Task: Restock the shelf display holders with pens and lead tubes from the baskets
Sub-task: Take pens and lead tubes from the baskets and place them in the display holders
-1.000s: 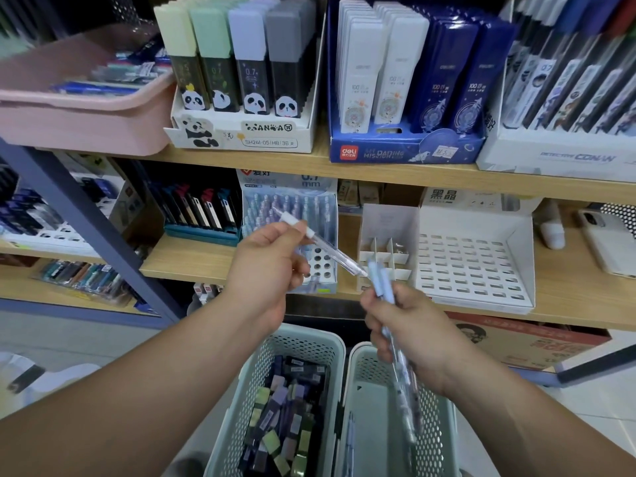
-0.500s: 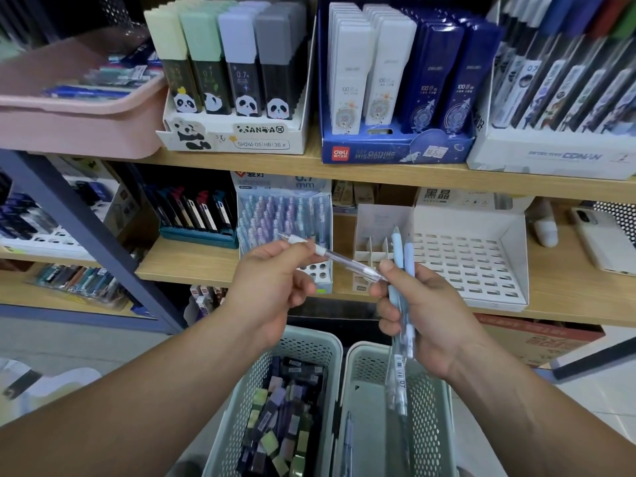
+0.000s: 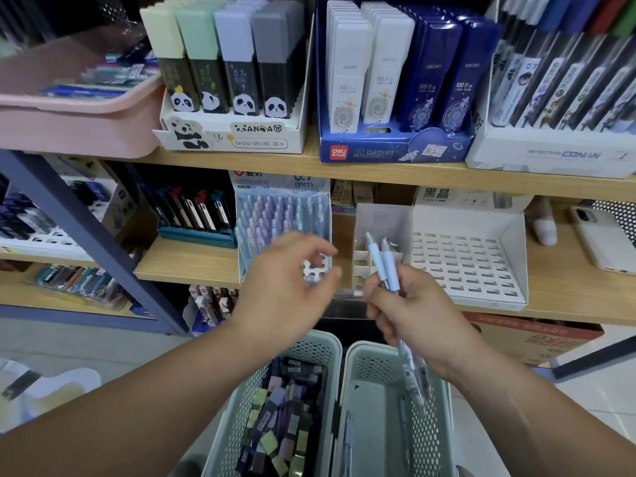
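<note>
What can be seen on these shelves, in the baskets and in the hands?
panda box: one, white, top shelf
blue box: one, navy, top shelf
pink tub: one, top shelf, left
pen holder: one, pale blue, middle shelf, nearly full
slotted holder: one, white, middle shelf, empty
left basket: one, pale green, below
lead tubes: many, mixed colours, left basket
right basket: one, pale green, below
pens: two or more, pale blue tops, right grip
left grip: bare hand, fingers spread, nothing visibly held
right grip: bare hand, holds pens
</note>
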### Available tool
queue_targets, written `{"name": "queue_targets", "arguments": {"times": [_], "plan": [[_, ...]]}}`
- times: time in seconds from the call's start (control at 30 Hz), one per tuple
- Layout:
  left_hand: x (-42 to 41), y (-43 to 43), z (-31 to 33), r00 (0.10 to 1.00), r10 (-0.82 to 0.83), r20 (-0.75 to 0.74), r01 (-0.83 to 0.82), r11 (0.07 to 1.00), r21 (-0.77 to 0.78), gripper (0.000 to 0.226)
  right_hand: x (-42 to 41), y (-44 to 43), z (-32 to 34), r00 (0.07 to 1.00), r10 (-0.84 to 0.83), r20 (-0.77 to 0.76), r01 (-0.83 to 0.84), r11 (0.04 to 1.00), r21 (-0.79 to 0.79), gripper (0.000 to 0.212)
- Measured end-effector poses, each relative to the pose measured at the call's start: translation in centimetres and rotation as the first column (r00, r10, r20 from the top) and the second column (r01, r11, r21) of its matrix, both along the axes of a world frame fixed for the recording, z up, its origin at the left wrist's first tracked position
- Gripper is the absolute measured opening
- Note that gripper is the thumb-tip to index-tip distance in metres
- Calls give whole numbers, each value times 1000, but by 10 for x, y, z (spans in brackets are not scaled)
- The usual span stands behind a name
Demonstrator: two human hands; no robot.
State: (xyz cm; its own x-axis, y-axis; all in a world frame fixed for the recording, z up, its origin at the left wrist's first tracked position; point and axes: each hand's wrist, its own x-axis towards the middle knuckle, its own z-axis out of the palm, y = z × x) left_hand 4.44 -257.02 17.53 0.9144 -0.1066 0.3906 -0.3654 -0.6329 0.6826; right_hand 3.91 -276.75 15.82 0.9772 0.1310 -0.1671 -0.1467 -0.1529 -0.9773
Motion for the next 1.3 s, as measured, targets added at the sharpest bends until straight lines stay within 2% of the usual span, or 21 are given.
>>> {"name": "queue_targets", "arguments": {"times": [0.03,0.1,0.17,0.33,0.47,0.6,0.77,0.97,1.07,1.3], "plan": [[-2,-1,-3,994,-110,-13,111,987,118,23,-2,2,-1,999,35,1,-35,999,-5,13],[-3,-4,-7,963,-238,-124,260,941,216,34,-4,6,-3,997,82,3,-82,997,-7,19],[-3,-5,-8,944,-284,-166,315,927,203,33,-4,7,-3,995,103,6,-102,995,-18,20],[2,-3,-10,937,-305,-170,332,929,166,26,-5,7,-3,997,81,7,-81,997,15,20],[13,3,-10,966,-213,-146,234,961,147,40,-3,6,-2,1000,-8,20,7,996,88,10],[33,14,-3,990,-47,-134,36,996,-78,31,0,0,-5,998,-59,2,59,996,62,11],[51,22,8,991,116,-68,-130,954,-269,30,-1,-4,-8,999,-44,-12,44,998,38,11],[60,24,12,975,217,-41,-220,948,-229,32,0,-5,-9,999,-34,-9,34,999,29,13],[59,24,11,965,262,12,-254,946,-204,30,0,-5,-9,1000,-23,-4,23,999,30,20],[61,32,6,920,391,10,-375,888,-268,24,0,-5,-8,1000,-11,-2,11,1000,27,23]]}}
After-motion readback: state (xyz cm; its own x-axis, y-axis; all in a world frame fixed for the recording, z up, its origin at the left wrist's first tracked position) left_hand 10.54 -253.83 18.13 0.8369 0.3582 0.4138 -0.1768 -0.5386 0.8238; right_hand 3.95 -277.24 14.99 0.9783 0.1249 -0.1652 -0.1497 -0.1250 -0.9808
